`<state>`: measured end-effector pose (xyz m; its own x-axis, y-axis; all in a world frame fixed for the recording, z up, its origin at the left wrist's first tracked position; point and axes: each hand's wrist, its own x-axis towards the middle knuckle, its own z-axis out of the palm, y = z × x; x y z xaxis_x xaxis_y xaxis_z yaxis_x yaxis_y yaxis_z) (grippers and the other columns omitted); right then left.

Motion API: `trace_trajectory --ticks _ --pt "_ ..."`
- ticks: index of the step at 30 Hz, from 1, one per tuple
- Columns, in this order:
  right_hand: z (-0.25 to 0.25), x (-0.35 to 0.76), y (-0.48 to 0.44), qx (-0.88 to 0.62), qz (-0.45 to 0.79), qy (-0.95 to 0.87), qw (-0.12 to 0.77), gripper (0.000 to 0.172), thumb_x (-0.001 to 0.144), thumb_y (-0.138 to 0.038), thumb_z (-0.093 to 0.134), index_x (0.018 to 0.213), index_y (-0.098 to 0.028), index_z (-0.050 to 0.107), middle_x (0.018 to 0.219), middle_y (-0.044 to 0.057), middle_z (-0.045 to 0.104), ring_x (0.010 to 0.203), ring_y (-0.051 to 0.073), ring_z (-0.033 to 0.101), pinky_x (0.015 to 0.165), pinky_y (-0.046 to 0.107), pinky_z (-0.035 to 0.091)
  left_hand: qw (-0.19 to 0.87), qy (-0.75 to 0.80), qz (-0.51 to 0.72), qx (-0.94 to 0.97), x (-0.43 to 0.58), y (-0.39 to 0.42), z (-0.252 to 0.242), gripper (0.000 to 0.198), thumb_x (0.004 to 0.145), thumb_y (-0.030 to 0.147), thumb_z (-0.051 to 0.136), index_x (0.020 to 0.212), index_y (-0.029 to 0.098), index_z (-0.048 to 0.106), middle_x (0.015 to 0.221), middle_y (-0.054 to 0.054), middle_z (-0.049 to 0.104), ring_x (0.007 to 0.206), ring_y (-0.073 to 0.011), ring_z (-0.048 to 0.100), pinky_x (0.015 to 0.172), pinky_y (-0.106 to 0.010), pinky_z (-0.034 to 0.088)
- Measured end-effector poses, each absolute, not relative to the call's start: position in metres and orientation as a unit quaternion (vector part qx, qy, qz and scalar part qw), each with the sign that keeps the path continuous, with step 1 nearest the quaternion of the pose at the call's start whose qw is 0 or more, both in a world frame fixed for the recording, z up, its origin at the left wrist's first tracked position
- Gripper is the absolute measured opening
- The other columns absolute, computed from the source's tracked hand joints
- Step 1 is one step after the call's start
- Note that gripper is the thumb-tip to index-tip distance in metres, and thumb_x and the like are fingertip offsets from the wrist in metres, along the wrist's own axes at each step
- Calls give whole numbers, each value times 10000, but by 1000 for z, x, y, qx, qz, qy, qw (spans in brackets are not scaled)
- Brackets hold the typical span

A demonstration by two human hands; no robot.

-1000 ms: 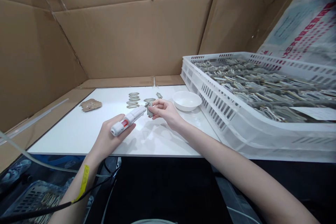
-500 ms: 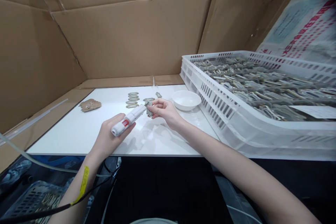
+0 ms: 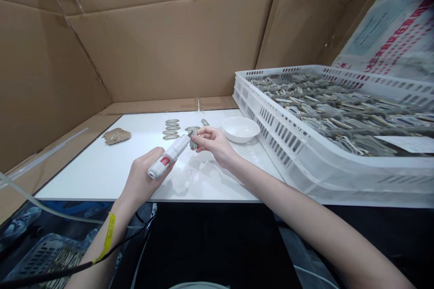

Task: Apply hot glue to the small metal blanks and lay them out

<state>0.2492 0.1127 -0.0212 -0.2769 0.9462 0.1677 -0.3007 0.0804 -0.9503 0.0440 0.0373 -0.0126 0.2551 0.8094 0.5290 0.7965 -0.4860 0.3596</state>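
My left hand (image 3: 142, 179) is wrapped round a white pen-shaped tool (image 3: 169, 156) with a red mark, whose tip points up and right. The tip touches a small grey metal piece (image 3: 193, 138) pinched in the fingers of my right hand (image 3: 213, 143) just above the white tabletop (image 3: 101, 171). Behind the hands, several similar flat oval metal pieces (image 3: 171, 129) lie in a short column on the table.
A small white bowl (image 3: 241, 128) stands right of my right hand. A large white slotted crate (image 3: 325, 153) full of metal pieces fills the right side. A brown scrap (image 3: 116, 135) lies at the left. Cardboard walls (image 3: 162, 45) surround the table. A yellow-tagged cable (image 3: 107, 235) runs by my left wrist.
My left hand has shifted slightly right and tilted the tool steeper, its tip still at the piece. My right hand has barely moved.
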Motion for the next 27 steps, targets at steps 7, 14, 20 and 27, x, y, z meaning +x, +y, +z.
trace_trajectory --ticks 7,14,20,27 --pt "-20 249 112 -311 604 -521 516 399 580 -437 856 728 -181 589 657 10 659 616 141 636 589 281 539 12 511 338 791 45 36 -12 286 894 271 530 657 203 384 629 49 408 541 -99 381 530 -232 309" --pt "-18 250 110 -310 603 -525 514 399 589 -439 853 740 -180 589 666 12 666 628 145 643 603 283 538 16 511 338 790 44 36 -12 281 897 267 531 663 204 388 637 48 411 548 -101 386 536 -231 315" --pt "-19 250 112 -307 605 -522 517 389 594 -425 854 729 -175 587 659 8 660 615 138 639 592 274 532 0 510 338 791 46 37 -11 288 895 259 537 661 204 379 630 50 405 541 -99 386 531 -229 309" --pt "-19 251 112 -312 610 -518 512 377 603 -418 848 741 -181 589 672 19 678 635 147 644 620 292 537 -20 503 341 794 45 35 -9 299 894 253 532 659 206 355 624 53 394 530 -95 373 519 -221 302"
